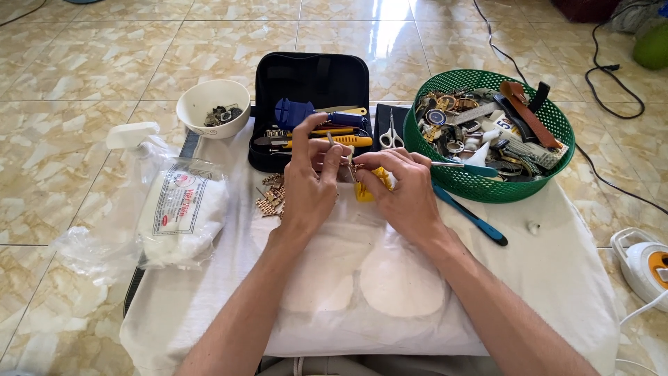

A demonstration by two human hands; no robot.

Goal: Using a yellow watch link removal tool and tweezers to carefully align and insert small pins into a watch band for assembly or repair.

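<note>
At centre of white cloth (557, 278): left hand (306, 184) pinching thin pin tool (331, 140), right hand (403, 191) gripping yellow holder block (364, 189), steadying small gold watch-band piece (356, 167) between them. Tool case (313, 76) lying open at 12 o'clock, green basket (487, 184) at 2 o'clock, both staying within reach.

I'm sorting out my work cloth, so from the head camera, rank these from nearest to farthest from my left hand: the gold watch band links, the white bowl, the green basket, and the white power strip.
From the left hand:
1. Gold watch band links, just to its left on the cloth.
2. White bowl, up and to the left.
3. Green basket, across to the right, past the right hand.
4. White power strip, far right on the floor.
</note>
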